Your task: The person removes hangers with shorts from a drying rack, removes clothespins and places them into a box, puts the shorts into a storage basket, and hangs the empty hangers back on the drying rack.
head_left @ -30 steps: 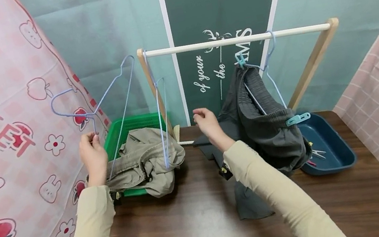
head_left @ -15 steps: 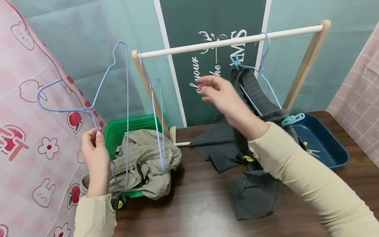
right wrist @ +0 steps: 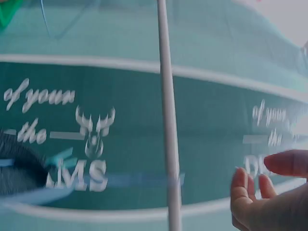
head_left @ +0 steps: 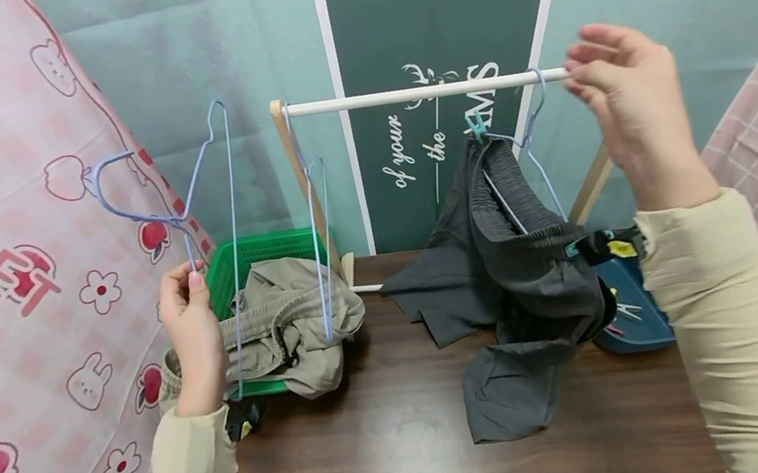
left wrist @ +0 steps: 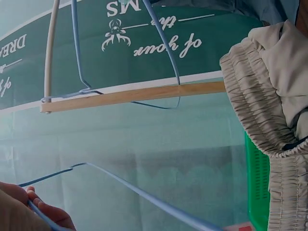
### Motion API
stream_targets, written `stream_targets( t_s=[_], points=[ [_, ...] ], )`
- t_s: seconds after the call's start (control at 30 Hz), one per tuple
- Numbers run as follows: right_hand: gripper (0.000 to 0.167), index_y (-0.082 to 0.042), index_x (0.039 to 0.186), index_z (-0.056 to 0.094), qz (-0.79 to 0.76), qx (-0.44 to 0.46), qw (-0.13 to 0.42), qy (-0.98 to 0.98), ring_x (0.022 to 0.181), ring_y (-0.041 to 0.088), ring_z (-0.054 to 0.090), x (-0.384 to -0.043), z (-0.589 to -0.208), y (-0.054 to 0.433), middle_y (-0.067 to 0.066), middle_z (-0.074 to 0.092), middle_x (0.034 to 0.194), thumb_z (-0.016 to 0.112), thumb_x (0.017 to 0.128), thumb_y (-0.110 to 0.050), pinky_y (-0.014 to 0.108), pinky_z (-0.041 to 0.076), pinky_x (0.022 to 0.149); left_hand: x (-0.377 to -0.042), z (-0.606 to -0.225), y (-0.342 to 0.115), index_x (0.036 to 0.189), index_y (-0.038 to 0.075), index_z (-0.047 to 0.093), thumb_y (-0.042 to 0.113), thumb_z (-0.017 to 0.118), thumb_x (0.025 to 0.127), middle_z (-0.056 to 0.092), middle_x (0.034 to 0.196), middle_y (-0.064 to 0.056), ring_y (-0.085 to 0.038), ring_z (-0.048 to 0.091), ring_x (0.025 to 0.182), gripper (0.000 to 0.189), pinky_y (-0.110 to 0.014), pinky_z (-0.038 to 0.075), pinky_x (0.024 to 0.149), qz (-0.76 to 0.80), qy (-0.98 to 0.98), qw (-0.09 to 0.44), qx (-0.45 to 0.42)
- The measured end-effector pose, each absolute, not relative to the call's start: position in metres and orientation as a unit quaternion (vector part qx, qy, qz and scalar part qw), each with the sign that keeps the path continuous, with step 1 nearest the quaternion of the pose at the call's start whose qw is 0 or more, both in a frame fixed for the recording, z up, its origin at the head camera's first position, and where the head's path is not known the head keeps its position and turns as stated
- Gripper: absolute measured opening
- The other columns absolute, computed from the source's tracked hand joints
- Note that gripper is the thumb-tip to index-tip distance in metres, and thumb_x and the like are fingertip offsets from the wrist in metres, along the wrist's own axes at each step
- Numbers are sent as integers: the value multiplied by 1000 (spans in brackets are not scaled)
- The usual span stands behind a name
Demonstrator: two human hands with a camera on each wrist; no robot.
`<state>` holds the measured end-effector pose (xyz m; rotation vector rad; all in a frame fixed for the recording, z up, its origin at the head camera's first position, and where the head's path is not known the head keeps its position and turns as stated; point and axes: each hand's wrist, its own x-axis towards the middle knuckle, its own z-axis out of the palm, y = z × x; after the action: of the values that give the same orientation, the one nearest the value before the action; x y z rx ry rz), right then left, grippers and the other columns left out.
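Observation:
My left hand (head_left: 193, 328) pinches a blue wire hanger (head_left: 172, 220) near one end, holding it up at the left with no garment on it. Below lie beige trousers (head_left: 304, 330) with an elastic waist, heaped over a green basket (head_left: 267, 248). At the right, my right hand (head_left: 638, 110) is raised by the end of a white rail (head_left: 393, 98), fingers loosely bent; in the right wrist view it is apart from the rail and holds nothing. Dark grey trousers (head_left: 546, 275) hang from the rail on another blue hanger (head_left: 542, 89), with a teal clothespin (head_left: 477, 126) at the waistband.
An empty blue hanger (head_left: 320, 264) hangs at the rail's left end, beside a wooden post (head_left: 311, 189). A dark blue tray (head_left: 642, 325) with clothespins stands at the right, partly behind my sleeve. The brown table (head_left: 387, 455) lies beneath; printed cloths enclose the sides and back.
My right hand has moved from the middle, up and rightward past the grey trousers to the rail's right end. My left hand still holds the hanger, which has turned slightly.

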<state>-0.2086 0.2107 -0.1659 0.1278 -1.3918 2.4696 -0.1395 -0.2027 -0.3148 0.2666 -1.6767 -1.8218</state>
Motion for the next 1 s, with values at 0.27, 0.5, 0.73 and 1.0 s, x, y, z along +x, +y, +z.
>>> stream_targets(
  t_s=[0.27, 0.5, 0.73, 1.0],
  points=[
    [31, -8, 94, 59, 828, -107, 280, -473, 83, 10, 49, -233, -188, 267, 1, 51, 96, 51, 84, 20, 15, 45, 60, -122, -312, -205, 95, 15, 60, 5, 43, 100, 56, 92, 10, -7, 44, 86, 21, -16, 33, 76, -699, -615, 351, 100],
    [37, -19, 121, 49, 740, -204, 250, -590, 103, -1, 41, -248, -227, 292, -12, 41, 110, 56, 90, 0, 7, 41, 80, -112, -309, -203, 87, 19, 63, 3, 44, 99, 56, 84, 9, -8, 41, 77, 27, -17, 31, 70, -698, -601, 379, 87],
    [53, -20, 146, 39, 704, -155, 204, -662, 130, 2, 38, -257, -247, 300, -13, 46, 133, 56, 95, -16, 17, 24, 114, -102, -306, -200, 85, 15, 64, 0, 45, 97, 56, 77, 8, -7, 38, 65, 27, -16, 30, 63, -706, -581, 400, 70],
    [33, -20, 127, 53, 699, -117, 185, -681, 115, 4, 46, -265, -256, 304, -15, 54, 107, 51, 95, -31, 24, 27, 112, -87, -302, -194, 86, 17, 62, 4, 45, 98, 62, 85, 8, -9, 38, 64, 24, -17, 31, 63, -702, -590, 397, 50]
  ],
)
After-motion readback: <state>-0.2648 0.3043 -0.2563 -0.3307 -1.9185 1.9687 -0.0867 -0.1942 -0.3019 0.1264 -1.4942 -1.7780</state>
